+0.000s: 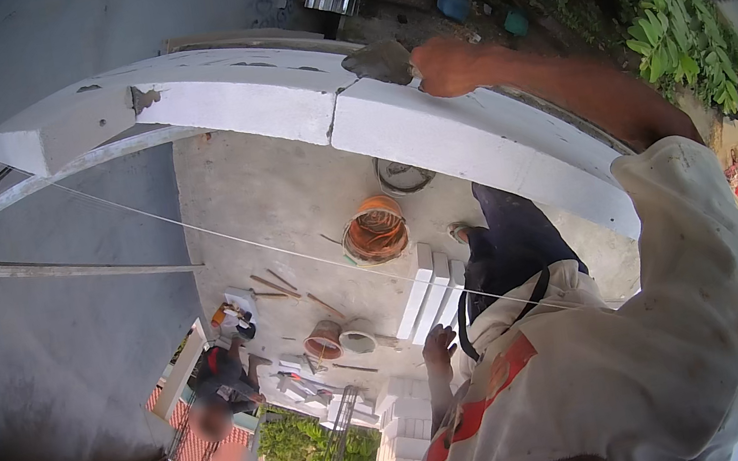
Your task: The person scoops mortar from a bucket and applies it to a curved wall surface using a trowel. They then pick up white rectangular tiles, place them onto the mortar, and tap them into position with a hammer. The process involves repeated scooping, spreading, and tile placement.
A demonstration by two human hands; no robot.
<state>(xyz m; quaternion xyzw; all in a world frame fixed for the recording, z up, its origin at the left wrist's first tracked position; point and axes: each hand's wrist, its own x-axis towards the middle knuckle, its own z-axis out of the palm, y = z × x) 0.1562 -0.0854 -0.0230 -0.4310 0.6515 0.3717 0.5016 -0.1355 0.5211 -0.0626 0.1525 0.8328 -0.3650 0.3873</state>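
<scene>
One trowel [377,62] at the far-side joint of the white block wall [479,139], likely mid mortar-work, next move probably needing a steady flat stroke; right hand [442,67] wrapped on its handle, arm stretched far, left hand [439,346] nearer, fingers loosely spread, seemingly empty.

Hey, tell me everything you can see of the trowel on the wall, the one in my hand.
The trowel shows as a broad, dull grey blade, apparently metal, its surface mottled as if smeared with mortar. The handle is mostly hidden in your right hand, which grips it. The blade points toward the picture's left, over the top of the white blocks, close to the joint between two of them. Whether it touches them is hard to tell.
</scene>
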